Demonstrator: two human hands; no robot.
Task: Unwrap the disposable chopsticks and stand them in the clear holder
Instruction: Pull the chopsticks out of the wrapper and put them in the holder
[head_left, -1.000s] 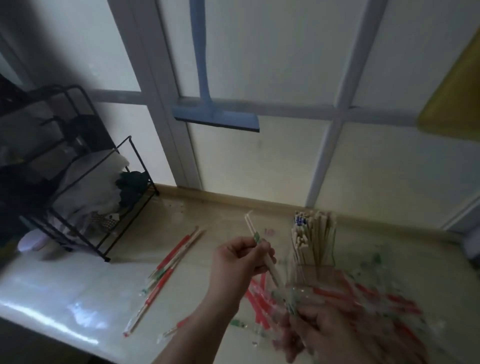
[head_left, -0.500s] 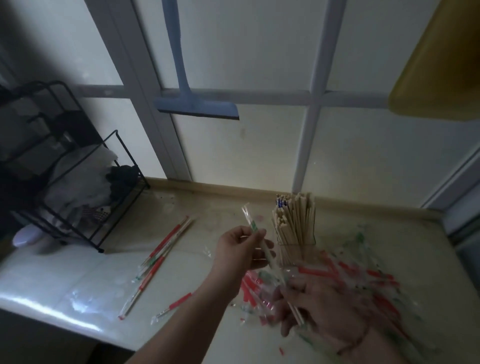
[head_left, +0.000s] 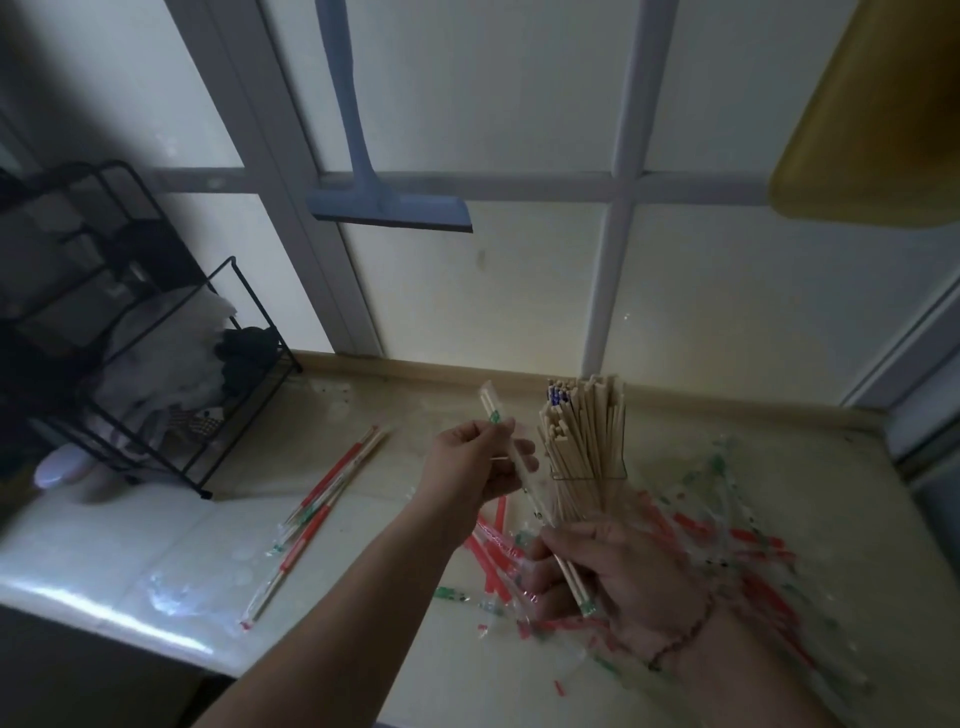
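The left hand (head_left: 478, 457) pinches the upper part of a clear wrapper (head_left: 511, 447) just left of the clear holder (head_left: 589, 480), while the right hand (head_left: 618, 577), in front of the holder, has its fingers (head_left: 563, 538) curled around the lower end of the chopsticks (head_left: 571, 579) emerging from it. The pair's long axis runs diagonally from the left hand down to the right. Judging by this, the right hand is better placed to stand them among the bare sticks already in the holder.
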